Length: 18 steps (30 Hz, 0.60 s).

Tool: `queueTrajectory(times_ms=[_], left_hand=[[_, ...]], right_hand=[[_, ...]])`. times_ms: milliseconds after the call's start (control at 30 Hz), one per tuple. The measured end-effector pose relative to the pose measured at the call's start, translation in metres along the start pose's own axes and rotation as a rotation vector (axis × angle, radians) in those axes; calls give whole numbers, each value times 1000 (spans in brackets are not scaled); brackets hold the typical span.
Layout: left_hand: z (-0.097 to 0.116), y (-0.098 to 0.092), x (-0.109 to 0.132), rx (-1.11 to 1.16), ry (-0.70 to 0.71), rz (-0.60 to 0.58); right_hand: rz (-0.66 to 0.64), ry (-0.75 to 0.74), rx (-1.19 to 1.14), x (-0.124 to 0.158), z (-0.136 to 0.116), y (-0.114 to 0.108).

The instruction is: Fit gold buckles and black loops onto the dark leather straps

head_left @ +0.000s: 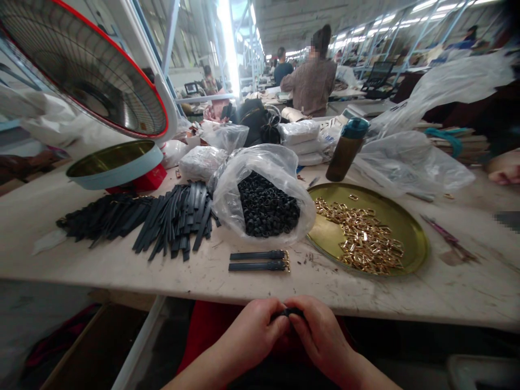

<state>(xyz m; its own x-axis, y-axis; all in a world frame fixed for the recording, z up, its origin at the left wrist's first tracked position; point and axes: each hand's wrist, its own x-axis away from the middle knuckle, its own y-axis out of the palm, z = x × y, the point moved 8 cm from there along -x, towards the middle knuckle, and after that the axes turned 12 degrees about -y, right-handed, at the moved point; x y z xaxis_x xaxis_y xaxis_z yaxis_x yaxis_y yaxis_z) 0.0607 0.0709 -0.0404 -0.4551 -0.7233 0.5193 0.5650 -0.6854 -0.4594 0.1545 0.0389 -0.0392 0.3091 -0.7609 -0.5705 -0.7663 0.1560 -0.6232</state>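
My left hand (260, 327) and my right hand (319, 330) meet at the table's front edge, both closed on a small black strap piece (290, 312), mostly hidden by the fingers. Beyond them, two black straps with gold buckles (258, 260) lie side by side. Behind these, an open plastic bag (227, 203) holds many small black loops (270, 208). Piles of black strips (179, 222) spread to the left. On the right a round golden tray (414, 238) carries a heap of gold buckles (371, 241).
A large fan (89, 70) and a round tin (117, 168) stand at the left. A brown bottle (345, 151) is behind the tray. Scissors (449, 238) lie at the right, near another person's hand (505, 167). People work farther back.
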Motion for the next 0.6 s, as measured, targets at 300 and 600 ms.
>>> queueTrajectory(times_ms=[300, 600], left_hand=[[2, -63, -40, -556, 194, 405], [-2, -53, -63, -884, 269, 493]], right_hand=[[-17, 149, 90, -55, 45, 2], [81, 159, 200, -49, 86, 33]])
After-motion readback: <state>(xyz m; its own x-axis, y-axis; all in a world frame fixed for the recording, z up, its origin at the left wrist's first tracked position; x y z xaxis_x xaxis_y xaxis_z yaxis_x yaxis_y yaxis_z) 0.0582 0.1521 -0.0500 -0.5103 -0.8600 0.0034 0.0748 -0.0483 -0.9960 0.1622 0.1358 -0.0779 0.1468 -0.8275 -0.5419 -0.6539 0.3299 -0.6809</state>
